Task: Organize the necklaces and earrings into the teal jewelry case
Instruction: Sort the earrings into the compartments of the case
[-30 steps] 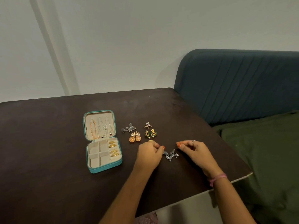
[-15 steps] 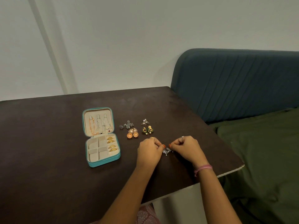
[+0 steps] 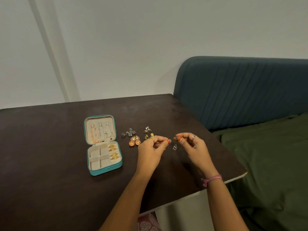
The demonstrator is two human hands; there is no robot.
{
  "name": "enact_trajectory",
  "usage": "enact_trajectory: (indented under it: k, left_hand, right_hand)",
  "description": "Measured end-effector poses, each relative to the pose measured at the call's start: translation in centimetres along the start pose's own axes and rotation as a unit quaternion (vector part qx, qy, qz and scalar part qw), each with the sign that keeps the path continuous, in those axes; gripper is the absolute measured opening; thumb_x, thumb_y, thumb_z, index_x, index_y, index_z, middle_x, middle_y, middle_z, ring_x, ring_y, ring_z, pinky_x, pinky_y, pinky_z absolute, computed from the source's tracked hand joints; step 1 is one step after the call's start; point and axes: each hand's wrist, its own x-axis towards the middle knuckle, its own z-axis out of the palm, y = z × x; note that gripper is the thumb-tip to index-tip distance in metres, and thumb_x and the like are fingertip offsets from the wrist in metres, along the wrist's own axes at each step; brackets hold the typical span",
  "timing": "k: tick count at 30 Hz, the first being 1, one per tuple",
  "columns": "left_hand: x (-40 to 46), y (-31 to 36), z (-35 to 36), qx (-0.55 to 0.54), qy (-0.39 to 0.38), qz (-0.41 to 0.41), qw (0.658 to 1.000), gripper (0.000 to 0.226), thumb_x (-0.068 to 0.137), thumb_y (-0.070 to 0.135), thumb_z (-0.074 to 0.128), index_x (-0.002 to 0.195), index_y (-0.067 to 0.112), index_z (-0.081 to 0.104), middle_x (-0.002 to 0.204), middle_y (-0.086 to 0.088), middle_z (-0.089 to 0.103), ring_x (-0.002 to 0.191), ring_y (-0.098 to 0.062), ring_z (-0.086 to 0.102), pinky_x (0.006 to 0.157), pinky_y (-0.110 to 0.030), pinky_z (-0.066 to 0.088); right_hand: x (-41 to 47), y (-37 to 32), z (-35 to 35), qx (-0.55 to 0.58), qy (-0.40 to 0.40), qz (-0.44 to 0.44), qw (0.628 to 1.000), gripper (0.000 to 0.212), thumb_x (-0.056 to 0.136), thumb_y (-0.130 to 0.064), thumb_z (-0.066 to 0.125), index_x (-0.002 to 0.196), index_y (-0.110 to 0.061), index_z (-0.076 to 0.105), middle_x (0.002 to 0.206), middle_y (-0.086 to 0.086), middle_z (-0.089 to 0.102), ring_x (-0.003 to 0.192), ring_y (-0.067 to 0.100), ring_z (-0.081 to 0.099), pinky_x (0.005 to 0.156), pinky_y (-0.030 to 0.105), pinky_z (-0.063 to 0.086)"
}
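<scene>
So right now your left hand [image 3: 150, 151] is pinched shut, thumb and forefinger, on a tiny silver stud earring [image 3: 169, 141], and your right hand [image 3: 191, 145] is pinched the same way on something even smaller at about the same height, just right of centre frame. I'd guess that's the earring's back or its twin, but it's too small to call. The two pinches are close but not touching, and a second silver piece [image 3: 174, 148] sits just below the gap; I can't tell if it's dangling or lying on the dark table [image 3: 50, 147].

Handling-wise, I reckon these things weigh nothing, they're hard and slick, and the post is thin enough to bend. Hold by the decorated face or the rim, not the post, and keep it low over the table so a drop doesn't bounce off the edge at the right.

Further left, the loose stuff: green-and-gold earrings [image 3: 148, 136] partly behind your left knuckles, orange round earrings [image 3: 134, 141], a triangular pair [image 3: 147, 129], a grey flower cluster [image 3: 129, 132].

Left of centre is the open teal jewelry case [image 3: 106, 170]. Necklaces [image 3: 100, 133] hang in the lid, gold earrings [image 3: 113, 151] fill the right column of the base, and the other compartments look free.

Hard to see: whether the clasps are fastened, and how many pieces are in that grey cluster.
</scene>
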Motion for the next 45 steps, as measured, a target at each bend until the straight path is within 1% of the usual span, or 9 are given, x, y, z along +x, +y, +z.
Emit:
enact_trajectory:
  k: [4, 10, 15, 18, 28, 33, 35, 39, 45]
  left_hand:
    - [0.1, 1.5, -0.7, -0.101, 0.019, 0.001, 0.995, 0.011, 0.084, 0.019, 0.071, 0.095, 0.016, 0.074, 0.082, 0.007, 0.073, 0.078, 0.002, 0.067, 0.071, -0.009, 0.048]
    - [0.5, 3.2, -2.0, -0.284, -0.004, -0.102, 0.953, 0.013, 0.086, 0.016, 0.068, 0.099, 0.013, 0.071, 0.091, 0.0, 0.074, 0.09, -0.012, 0.067, 0.085, -0.031, 0.051]
    - [0.9, 4.3, -2.7, -0.389, -0.044, -0.136, 0.91, 0.01, 0.089, 0.008, 0.062, 0.096, 0.009, 0.069, 0.082, -0.001, 0.069, 0.076, -0.007, 0.061, 0.07, -0.024, 0.046]
    - [1.3, 4.8, -3.0, -0.41, -0.059, -0.139, 0.9, 0.01, 0.09, 0.007, 0.059, 0.096, 0.009, 0.068, 0.082, -0.004, 0.068, 0.071, -0.006, 0.06, 0.065, -0.022, 0.045]
    - [1.6, 5.9, -4.0, -0.218, -0.025, -0.018, 0.976, 0.014, 0.087, 0.023, 0.067, 0.099, 0.017, 0.07, 0.091, 0.002, 0.074, 0.088, -0.008, 0.068, 0.075, -0.019, 0.052]
    - [1.9, 6.0, -4.7, -0.158, -0.019, 0.008, 0.987, 0.015, 0.08, 0.022, 0.075, 0.094, 0.019, 0.068, 0.087, 0.003, 0.071, 0.082, -0.004, 0.067, 0.073, -0.017, 0.052]
    - [2.2, 6.1, -5.5, -0.141, -0.041, 0.007, 0.989, 0.014, 0.083, 0.023, 0.072, 0.095, 0.019, 0.068, 0.087, 0.003, 0.071, 0.082, -0.004, 0.066, 0.074, -0.02, 0.052]
    - [2.5, 6.5, -7.2, -0.102, -0.101, 0.015, 0.989, 0.017, 0.088, 0.022, 0.066, 0.105, 0.02, 0.068, 0.094, 0.003, 0.072, 0.081, 0.003, 0.065, 0.071, -0.013, 0.049]
    - [3.3, 5.9, -9.8, 0.054, -0.097, 0.038, 0.993, 0.019, 0.087, 0.034, 0.066, 0.106, 0.037, 0.07, 0.095, 0.009, 0.071, 0.09, -0.008, 0.064, 0.08, -0.029, 0.052]
  right_hand:
    - [0.3, -1.7, -0.2, 0.053, 0.014, -0.057, 0.997, 0.012, 0.093, -0.014, 0.058, 0.1, -0.018, 0.067, 0.098, -0.001, 0.072, 0.098, 0.006, 0.066, 0.084, 0.02, 0.051]
    - [0.4, -4.7, -0.1, 0.127, -0.025, -0.087, 0.988, 0.013, 0.095, -0.011, 0.054, 0.104, -0.011, 0.063, 0.096, 0.002, 0.074, 0.101, 0.011, 0.067, 0.086, 0.02, 0.051]
    - [0.3, -6.3, 0.2, 0.118, -0.041, -0.121, 0.985, 0.015, 0.095, -0.011, 0.054, 0.105, -0.009, 0.063, 0.098, 0.002, 0.073, 0.101, 0.011, 0.067, 0.088, 0.02, 0.051]
    - [0.3, -6.8, 0.3, 0.104, -0.037, -0.135, 0.985, 0.014, 0.095, -0.011, 0.054, 0.105, -0.01, 0.064, 0.096, -0.002, 0.073, 0.099, 0.009, 0.067, 0.085, 0.019, 0.05]
    - [-0.2, -7.6, 0.9, 0.129, -0.019, -0.131, 0.983, 0.013, 0.093, -0.011, 0.057, 0.101, -0.015, 0.066, 0.093, -0.008, 0.074, 0.097, 0.005, 0.067, 0.081, 0.016, 0.051]
    - [-0.2, -7.8, 1.6, 0.143, -0.024, -0.126, 0.981, 0.012, 0.092, -0.011, 0.058, 0.101, -0.014, 0.066, 0.087, -0.01, 0.073, 0.089, 0.004, 0.068, 0.077, 0.016, 0.052]
    - [-0.1, -7.8, 1.7, 0.157, -0.033, -0.118, 0.98, 0.013, 0.092, -0.011, 0.058, 0.101, -0.014, 0.066, 0.088, -0.01, 0.074, 0.093, 0.005, 0.068, 0.079, 0.016, 0.051]
    - [0.3, -7.7, 1.8, 0.19, -0.049, -0.101, 0.975, 0.015, 0.092, -0.01, 0.059, 0.104, -0.009, 0.066, 0.092, -0.003, 0.075, 0.098, 0.009, 0.068, 0.084, 0.017, 0.051]
    - [1.5, -7.2, 2.2, 0.122, -0.078, -0.076, 0.987, 0.016, 0.089, -0.017, 0.064, 0.102, -0.014, 0.072, 0.09, -0.009, 0.072, 0.091, 0.001, 0.066, 0.08, 0.015, 0.051]
